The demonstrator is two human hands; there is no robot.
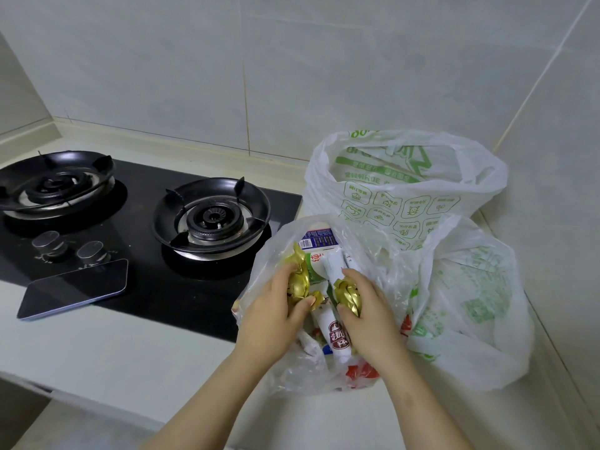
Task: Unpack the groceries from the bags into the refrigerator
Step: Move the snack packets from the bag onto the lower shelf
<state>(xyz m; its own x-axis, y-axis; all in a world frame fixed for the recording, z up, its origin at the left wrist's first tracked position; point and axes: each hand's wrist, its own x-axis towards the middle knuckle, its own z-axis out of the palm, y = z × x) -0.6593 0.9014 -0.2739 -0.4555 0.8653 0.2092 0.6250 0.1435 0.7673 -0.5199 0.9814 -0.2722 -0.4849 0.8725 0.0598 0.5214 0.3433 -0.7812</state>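
Head view: both hands in the clear bag (pixel 292 368), lower centre of frame. Left hand (pixel 269 316) fingers curled around one gold-wrapped item (pixel 299 280); right hand (pixel 367 306) pinches another gold-wrapped item (pixel 348 295). Both sit fingertip-side, long axes roughly up-frame. Fridge not in frame.

2 hands (pixel 269 315), 2 gold-wrapped items (pixel 298 277), 3 plastic bags (pixel 406 177), 2 burners (pixel 212 219), 2 knobs (pixel 48 241), 1 phone (pixel 74 289), 1 milk carton (pixel 316 238).
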